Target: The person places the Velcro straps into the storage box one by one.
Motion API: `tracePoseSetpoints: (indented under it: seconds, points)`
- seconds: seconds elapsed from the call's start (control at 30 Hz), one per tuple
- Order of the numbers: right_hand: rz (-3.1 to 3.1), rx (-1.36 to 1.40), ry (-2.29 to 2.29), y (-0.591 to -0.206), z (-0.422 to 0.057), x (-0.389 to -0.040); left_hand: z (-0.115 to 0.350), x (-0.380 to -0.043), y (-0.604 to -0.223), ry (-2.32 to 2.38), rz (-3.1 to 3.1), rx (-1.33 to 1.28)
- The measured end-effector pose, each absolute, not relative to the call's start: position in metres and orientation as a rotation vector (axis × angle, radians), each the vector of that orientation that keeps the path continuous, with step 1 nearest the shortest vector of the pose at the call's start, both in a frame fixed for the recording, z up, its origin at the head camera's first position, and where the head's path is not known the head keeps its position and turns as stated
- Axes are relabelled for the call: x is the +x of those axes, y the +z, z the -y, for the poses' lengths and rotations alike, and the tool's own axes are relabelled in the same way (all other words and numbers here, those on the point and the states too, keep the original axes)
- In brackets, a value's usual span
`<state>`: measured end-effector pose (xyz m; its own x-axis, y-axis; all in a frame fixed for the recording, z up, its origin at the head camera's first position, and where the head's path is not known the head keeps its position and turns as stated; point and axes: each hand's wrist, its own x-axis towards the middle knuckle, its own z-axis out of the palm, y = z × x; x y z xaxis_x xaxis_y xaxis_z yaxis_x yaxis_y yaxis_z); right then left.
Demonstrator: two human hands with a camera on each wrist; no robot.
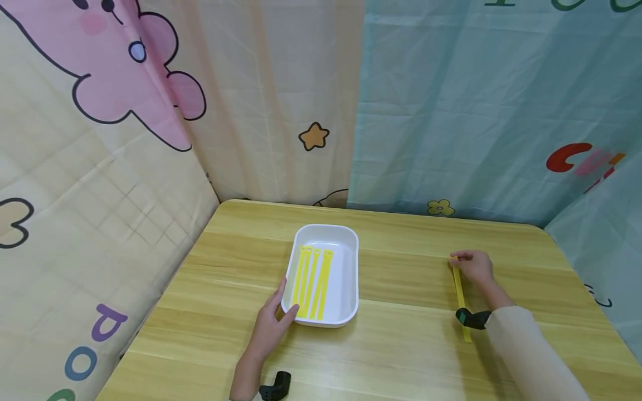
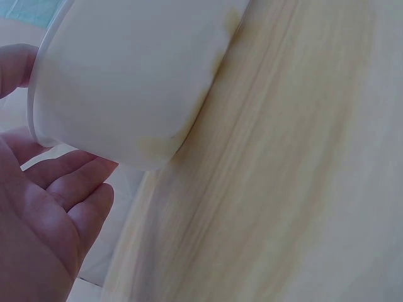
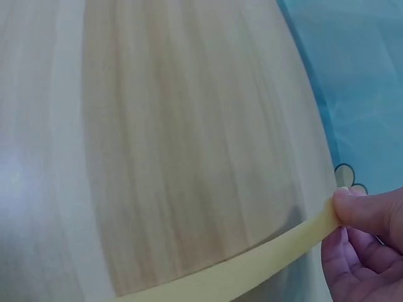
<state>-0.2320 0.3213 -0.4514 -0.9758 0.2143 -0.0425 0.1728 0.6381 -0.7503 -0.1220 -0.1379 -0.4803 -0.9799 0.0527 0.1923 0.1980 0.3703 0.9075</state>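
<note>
A white rectangular tray (image 1: 350, 278) stands on the table, with several long flat yellow strips (image 1: 313, 284) lying side by side along its left half. Each strip has a wider head at its far end. At the tray's near left corner my left hand (image 1: 270, 323) grips the rim, thumb over the edge and fingers along the outer wall; the left wrist view shows the tray wall (image 2: 126, 82) from below. Over to the right, my right hand (image 1: 473, 266) pinches the far end of another yellow strip (image 3: 271, 255) between thumb and fingers. The strip trails toward the near side, partly behind the wrist camera.
The wooden table (image 1: 401, 345) has a rounded far edge against printed curtains (image 1: 271, 111). A black wrist camera (image 1: 471, 318) on the right wrist overlaps the strip in the head view; another camera (image 1: 276, 386) sits at the left wrist.
</note>
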Motion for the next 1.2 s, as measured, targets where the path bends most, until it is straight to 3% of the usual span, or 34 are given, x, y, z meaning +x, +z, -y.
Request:
tracePoseSetpoints:
  seconds: [0.47, 0.77, 1.2]
  points:
    - [2.751, -0.261, 1.284, -0.428, -0.315, -0.227, 0.137, -0.120, -0.476, -1.691, 2.499, -0.220]
    - [2.724, -0.281, 1.300, -0.418, -0.311, -0.223, 0.129, -0.107, -0.444, -1.695, 2.515, -0.208]
    - [2.683, -0.310, 1.323, -0.406, -0.308, -0.214, 0.138, -0.121, -0.480, -1.676, 2.498, -0.213]
